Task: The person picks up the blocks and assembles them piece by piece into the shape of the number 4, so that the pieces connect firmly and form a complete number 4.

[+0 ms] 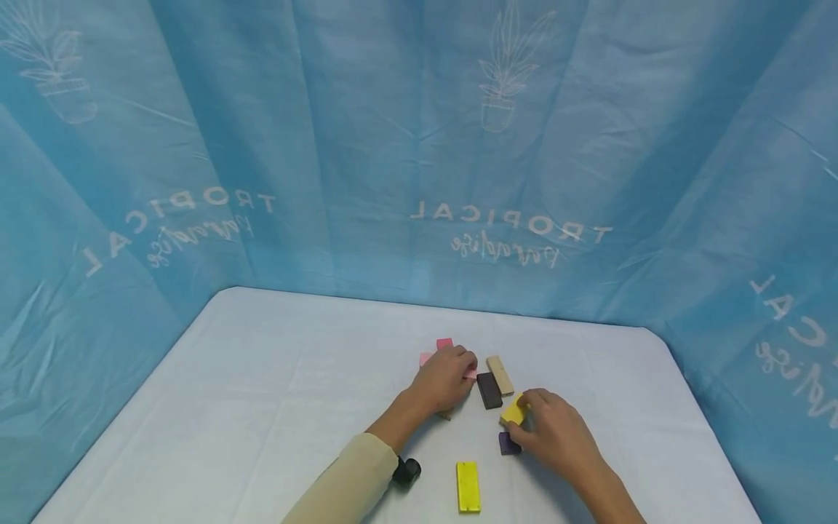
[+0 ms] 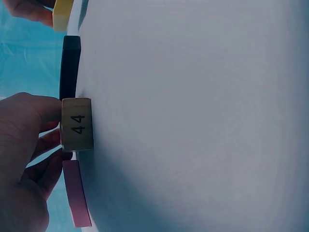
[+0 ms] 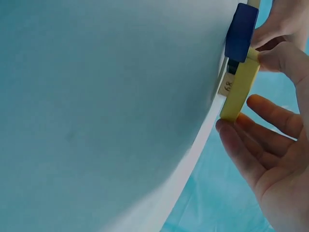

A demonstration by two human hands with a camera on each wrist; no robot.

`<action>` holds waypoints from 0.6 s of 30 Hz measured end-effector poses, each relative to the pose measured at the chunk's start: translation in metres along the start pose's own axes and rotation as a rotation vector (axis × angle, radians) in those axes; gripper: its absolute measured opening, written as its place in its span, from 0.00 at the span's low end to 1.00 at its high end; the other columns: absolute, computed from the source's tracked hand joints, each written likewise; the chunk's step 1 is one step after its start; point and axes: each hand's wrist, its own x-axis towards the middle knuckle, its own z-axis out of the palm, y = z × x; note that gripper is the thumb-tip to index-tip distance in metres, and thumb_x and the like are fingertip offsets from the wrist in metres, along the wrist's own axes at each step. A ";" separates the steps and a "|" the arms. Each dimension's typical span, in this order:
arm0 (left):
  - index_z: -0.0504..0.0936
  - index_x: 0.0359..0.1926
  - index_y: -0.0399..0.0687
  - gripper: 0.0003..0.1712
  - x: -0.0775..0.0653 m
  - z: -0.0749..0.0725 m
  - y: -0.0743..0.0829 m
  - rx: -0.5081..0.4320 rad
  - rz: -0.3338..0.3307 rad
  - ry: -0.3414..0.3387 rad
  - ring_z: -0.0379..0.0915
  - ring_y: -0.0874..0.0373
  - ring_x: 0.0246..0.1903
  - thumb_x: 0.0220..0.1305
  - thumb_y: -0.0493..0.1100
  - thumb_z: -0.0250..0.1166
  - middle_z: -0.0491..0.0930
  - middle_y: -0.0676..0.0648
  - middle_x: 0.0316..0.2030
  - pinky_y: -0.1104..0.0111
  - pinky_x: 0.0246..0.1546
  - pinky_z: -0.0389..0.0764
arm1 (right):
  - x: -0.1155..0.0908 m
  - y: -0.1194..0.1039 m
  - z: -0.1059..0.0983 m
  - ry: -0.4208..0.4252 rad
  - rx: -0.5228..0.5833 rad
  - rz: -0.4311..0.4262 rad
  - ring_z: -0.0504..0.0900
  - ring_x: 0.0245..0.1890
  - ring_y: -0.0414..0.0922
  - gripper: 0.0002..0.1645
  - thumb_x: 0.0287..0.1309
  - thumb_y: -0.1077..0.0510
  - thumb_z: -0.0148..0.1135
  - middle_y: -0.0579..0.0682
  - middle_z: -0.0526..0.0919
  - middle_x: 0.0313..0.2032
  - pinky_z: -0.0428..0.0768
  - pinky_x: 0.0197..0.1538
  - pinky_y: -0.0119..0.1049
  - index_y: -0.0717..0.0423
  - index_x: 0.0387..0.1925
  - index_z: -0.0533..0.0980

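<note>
My left hand (image 1: 447, 378) is among the pink blocks, its thumb and fingers around a light pink block (image 1: 470, 373) that mostly hides behind them. Seen from the left wrist, a wooden block (image 2: 77, 124) marked 44 stands in front of those fingers, and a pink block (image 2: 77, 193) lies beside it. My right hand (image 1: 553, 429) pinches a yellow block (image 3: 240, 89) by its two ends, thumb at one and fingertips at the other. Close against that yellow block is a dark purple block (image 1: 508, 444), which looks blue in the right wrist view.
Between the hands lie a dark brown block (image 1: 489, 391) and a pale wooden block (image 1: 500, 375). Another yellow block (image 1: 468, 487) is nearer the front on the white table (image 1: 262, 407). A deep pink block (image 1: 444, 343) lies behind the left hand. Blue curtains (image 1: 393, 145) enclose the table.
</note>
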 end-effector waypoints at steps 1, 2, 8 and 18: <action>0.81 0.47 0.52 0.12 0.000 0.000 0.000 0.000 0.000 0.000 0.69 0.62 0.37 0.63 0.47 0.65 0.77 0.55 0.39 0.74 0.44 0.75 | -0.001 0.001 0.000 -0.003 -0.001 0.002 0.78 0.40 0.45 0.25 0.40 0.44 0.75 0.48 0.80 0.42 0.78 0.47 0.47 0.52 0.38 0.79; 0.81 0.47 0.52 0.12 0.000 0.001 -0.001 0.000 0.001 0.001 0.69 0.62 0.37 0.63 0.47 0.65 0.77 0.55 0.38 0.74 0.44 0.75 | -0.001 0.001 -0.001 -0.005 -0.001 0.003 0.79 0.41 0.46 0.25 0.40 0.43 0.75 0.48 0.80 0.43 0.78 0.48 0.47 0.52 0.39 0.80; 0.81 0.46 0.51 0.12 0.001 0.002 -0.004 -0.006 0.019 0.020 0.70 0.61 0.36 0.62 0.46 0.65 0.77 0.54 0.38 0.73 0.42 0.75 | -0.005 0.004 -0.004 0.016 -0.004 -0.017 0.79 0.43 0.47 0.26 0.39 0.43 0.75 0.48 0.81 0.44 0.78 0.49 0.47 0.52 0.40 0.81; 0.81 0.48 0.50 0.14 0.000 0.002 -0.004 -0.012 0.013 0.006 0.71 0.61 0.38 0.62 0.47 0.65 0.78 0.54 0.40 0.73 0.44 0.75 | -0.011 0.009 -0.007 -0.007 -0.004 -0.004 0.79 0.44 0.48 0.26 0.38 0.43 0.76 0.48 0.81 0.44 0.78 0.49 0.49 0.52 0.39 0.83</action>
